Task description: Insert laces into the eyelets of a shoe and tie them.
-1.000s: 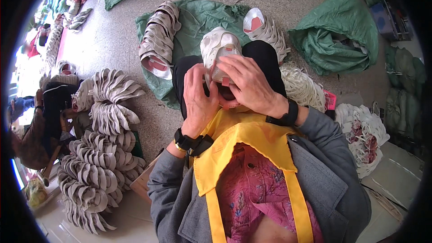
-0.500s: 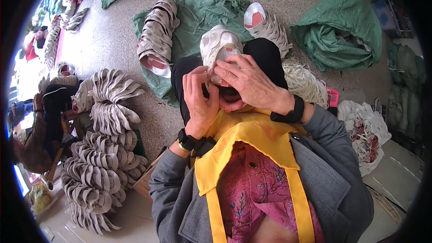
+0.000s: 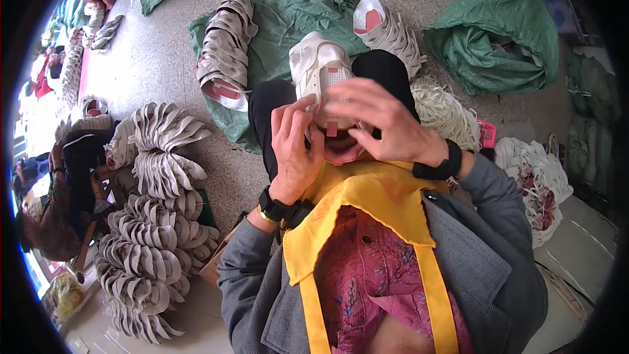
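Just above the frame's center, I watch a white shoe (image 3: 319,54), likely light and pliable and best held by its collar (image 3: 342,157), as the left hand (image 3: 293,147) pinches its side and the right hand (image 3: 393,128) holds its fingers (image 3: 359,95) spread wide, contact unclear.

Green sheet (image 3: 275,39) out here, spread over speckled floor (image 3: 144,46). Long stack of pale shoe uppers (image 3: 226,52) lying along its left side, shorter stack (image 3: 396,39) at its right edge. Off right of sheet, rumpled green sack (image 3: 504,36). Lower right of sheet: heap of white cords (image 3: 445,115), pink basket (image 3: 487,133) just past. Lower left of sheet, fanned rows of grey curved pieces (image 3: 147,239)!
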The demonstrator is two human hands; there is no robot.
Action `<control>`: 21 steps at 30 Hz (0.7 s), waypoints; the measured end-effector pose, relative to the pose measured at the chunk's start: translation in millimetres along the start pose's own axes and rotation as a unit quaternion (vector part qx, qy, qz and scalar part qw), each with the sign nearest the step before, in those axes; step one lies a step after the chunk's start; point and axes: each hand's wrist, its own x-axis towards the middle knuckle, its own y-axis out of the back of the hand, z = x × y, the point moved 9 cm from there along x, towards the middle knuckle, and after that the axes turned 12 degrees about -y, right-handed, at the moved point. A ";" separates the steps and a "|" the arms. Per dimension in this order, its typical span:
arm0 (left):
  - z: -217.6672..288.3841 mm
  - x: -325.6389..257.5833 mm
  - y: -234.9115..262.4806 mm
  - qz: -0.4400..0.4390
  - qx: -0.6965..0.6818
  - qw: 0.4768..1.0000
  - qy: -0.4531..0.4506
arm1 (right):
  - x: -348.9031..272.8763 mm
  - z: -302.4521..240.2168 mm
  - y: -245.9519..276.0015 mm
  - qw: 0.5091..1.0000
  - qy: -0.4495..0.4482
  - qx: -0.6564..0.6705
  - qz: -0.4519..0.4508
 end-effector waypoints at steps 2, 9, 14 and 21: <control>-0.5 -1.3 0.3 0.005 -0.001 1.000 0.001 | -7.3 13.3 10.1 0.997 -0.064 -0.028 0.037; 6.3 17.6 -0.2 -0.083 -0.020 0.996 0.027 | -13.2 20.2 -3.5 0.986 -0.111 -0.113 0.060; 6.5 18.6 -10.9 -0.133 0.022 0.989 0.063 | -13.5 22.5 -22.8 0.977 -0.086 -0.187 0.063; 5.0 4.6 -6.3 -0.083 0.035 0.995 0.046 | -8.0 24.4 -28.1 0.973 -0.052 -0.199 0.108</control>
